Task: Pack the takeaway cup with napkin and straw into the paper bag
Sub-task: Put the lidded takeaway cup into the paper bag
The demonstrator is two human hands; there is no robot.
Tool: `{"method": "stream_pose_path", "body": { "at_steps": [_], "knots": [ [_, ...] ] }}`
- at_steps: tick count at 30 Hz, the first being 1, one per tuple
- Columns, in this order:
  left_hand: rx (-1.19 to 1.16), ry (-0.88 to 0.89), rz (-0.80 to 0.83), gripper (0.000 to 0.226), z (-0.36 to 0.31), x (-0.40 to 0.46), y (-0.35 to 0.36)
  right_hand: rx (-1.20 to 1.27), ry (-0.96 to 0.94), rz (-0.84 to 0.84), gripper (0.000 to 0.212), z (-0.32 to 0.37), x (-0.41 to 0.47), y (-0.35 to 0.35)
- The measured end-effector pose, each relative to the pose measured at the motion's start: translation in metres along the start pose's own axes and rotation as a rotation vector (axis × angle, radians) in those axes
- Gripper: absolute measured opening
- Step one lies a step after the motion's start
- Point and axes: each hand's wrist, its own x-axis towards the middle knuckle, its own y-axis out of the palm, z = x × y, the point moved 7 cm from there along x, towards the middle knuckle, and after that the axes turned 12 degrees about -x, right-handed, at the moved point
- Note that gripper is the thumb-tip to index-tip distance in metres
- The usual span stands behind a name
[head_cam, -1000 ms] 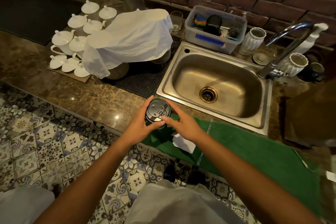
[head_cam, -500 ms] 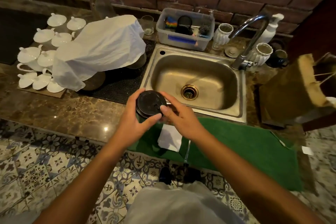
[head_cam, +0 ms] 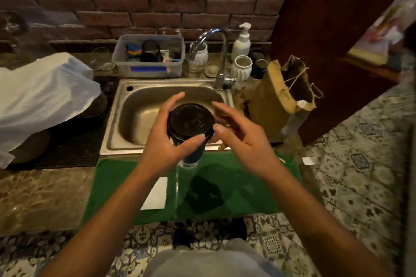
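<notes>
My left hand grips a dark takeaway cup with a black lid, held up over the sink's front edge. My right hand is beside the lid on the right, fingers spread, thumb touching the rim. A white napkin lies flat on the green mat below. A clear straw lies on the mat next to the napkin. The brown paper bag stands open at the right of the sink, with string handles.
A steel sink with a tap sits ahead. A plastic tub, white vases and a soap pump line the brick wall. A white cloth covers crockery at the left. A dark wooden panel rises right.
Both hands have lifted the cup up off the mat and a little to the right. My view has swung right, bringing the paper bag fully into sight.
</notes>
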Motion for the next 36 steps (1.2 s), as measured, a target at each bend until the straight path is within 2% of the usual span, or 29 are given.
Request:
{"method": "stream_pose_path", "body": {
  "at_steps": [5,10,13,16,19,25,29,33,36],
  "knots": [
    [0.03,-0.083,0.16,0.097,0.02,0.051,0.089,-0.074,0.029,-0.183,0.043,-0.046,-0.007,-0.116],
    [0.19,-0.113,0.389,0.103,0.033,0.104,0.171,-0.253,0.088,-0.407,0.033,-0.099,0.002,-0.221],
    [0.239,-0.133,0.403,0.103,0.043,0.128,0.196,-0.34,0.176,-0.452,0.032,-0.132,0.016,-0.257],
    [0.264,-0.185,0.381,0.102,0.057,0.14,0.21,-0.42,0.218,-0.439,0.032,-0.16,0.032,-0.269],
    [0.316,-0.248,0.434,0.1,0.07,0.148,0.222,-0.523,0.231,-0.371,0.03,-0.182,0.047,-0.268],
    [0.476,-0.343,0.746,0.093,0.081,0.165,0.236,-0.764,0.117,-0.207,0.029,-0.201,0.068,-0.26],
    [0.583,-0.416,0.964,0.097,0.081,0.186,0.249,-0.902,0.111,-0.106,0.036,-0.21,0.078,-0.254],
    [0.668,-0.542,1.101,0.095,0.092,0.194,0.265,-0.878,0.13,0.007,0.043,-0.213,0.083,-0.248],
    [0.729,-0.579,1.129,0.094,0.101,0.192,0.273,-0.828,0.17,0.029,0.049,-0.215,0.083,-0.246]
  ]
}}
